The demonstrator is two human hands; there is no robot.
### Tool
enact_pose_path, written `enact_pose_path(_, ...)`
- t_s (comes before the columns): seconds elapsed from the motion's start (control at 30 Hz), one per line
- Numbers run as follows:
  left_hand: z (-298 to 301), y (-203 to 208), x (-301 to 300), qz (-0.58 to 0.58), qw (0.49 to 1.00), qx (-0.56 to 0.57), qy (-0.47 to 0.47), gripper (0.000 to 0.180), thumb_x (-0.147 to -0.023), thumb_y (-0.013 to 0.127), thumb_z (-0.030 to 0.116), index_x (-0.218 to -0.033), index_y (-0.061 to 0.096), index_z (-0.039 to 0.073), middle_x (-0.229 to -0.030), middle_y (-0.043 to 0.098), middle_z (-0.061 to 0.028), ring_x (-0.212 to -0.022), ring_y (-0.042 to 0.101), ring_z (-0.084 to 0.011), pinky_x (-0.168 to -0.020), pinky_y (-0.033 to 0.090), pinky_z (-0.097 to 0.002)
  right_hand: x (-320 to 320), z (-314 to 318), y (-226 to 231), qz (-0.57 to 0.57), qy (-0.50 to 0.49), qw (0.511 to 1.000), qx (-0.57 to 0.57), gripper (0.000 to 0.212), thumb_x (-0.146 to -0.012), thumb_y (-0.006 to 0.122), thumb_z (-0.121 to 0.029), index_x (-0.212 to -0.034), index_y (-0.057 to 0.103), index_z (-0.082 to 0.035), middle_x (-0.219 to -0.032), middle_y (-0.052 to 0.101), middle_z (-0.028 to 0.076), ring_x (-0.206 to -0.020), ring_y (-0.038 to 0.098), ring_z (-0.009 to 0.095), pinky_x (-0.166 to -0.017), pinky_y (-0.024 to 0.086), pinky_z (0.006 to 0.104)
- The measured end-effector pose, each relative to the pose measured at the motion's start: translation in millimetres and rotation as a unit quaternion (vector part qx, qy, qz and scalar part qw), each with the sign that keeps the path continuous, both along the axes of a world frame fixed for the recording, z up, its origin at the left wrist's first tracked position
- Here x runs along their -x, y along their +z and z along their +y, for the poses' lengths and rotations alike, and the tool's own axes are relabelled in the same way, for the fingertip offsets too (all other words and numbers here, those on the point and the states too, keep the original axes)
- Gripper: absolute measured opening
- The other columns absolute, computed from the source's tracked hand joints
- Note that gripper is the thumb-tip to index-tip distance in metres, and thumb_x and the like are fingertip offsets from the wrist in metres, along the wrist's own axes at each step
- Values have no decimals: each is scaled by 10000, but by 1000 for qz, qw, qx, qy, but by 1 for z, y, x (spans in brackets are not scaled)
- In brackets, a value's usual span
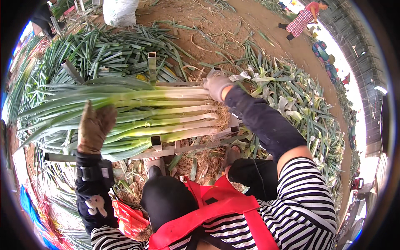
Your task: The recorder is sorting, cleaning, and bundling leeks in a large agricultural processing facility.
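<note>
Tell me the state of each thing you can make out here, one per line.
Leeks: laid side by side, roots to the right, leaves on
Metal rack: holding the leeks, posts up
Left hand: gloved, thumb apart from fingers, over the leaves
Right hand: gloved, at the root ends; grip unclear
Green heap: piled beyond the rack
Leaf scraps: loose, scattered
White sack: bulging
Red plastic: crumpled

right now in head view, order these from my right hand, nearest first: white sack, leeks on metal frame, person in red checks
1. Leeks: at your right hand, extending left
2. White sack: upper left
3. Person in red checks: upper right
</note>
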State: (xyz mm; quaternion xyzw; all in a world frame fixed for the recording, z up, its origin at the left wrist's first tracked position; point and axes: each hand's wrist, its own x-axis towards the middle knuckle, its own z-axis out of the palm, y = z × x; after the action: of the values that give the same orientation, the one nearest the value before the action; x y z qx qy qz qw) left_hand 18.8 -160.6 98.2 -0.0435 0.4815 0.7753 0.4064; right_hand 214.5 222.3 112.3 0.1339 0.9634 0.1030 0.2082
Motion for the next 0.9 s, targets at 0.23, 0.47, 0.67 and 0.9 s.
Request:
enact_pose_path(0.23, 46, 0, -30, 606, 728, 297, -124, 292, -926, 611, 296, -1126, 615, 84, -991, 680, -74, -885, 651, -196, -753, 501, -365, 13, 13, -60, -123, 32, 991, -28, 245, -819, 623, -75, -1046, 711, -44, -1056, 697, 169, -988, 674, 331, -825, 547, 419)
enact_pose_path(0.47, 95, -32, 8, 759, 362, 470, -269, 458, -950, 487, 449, -1343, 522, 217, -1360, 536, 3, -1311, 438, -196, -1168, 154, -497, 14, 5, -85, -116, 51, 992, 18, 277, -872, 568, -135, -1093, 713, -52, -1109, 687, 160, -1041, 661, 308, -858, 533, 397)
enact_pose_path(0.67, 91, -54, 0, 748, 370, 452, -315, 475, -953, 474, 424, -1382, 484, 222, -1430, 473, -2, -1368, 370, -207, -1183, 114, -506, 14, 3, -94, -168, 28, 985, 26, 278, -868, 575, -125, -1102, 708, -56, -1151, 669, 166, -1072, 647, 310, -886, 523, 391)
enact_pose_path(0.9, 132, -58, -13, 738, 361, 471, -320, 582, -962, 368, 542, -1457, 388, 237, -1506, 393, 0, -1411, 316, -189, -1184, 82, -519, -23, 80, -166, -140, 31, 990, -11, 307, -909, 482, -165, -1080, 713, -57, -1154, 668, 160, -1066, 648, 301, -909, 503, 411)
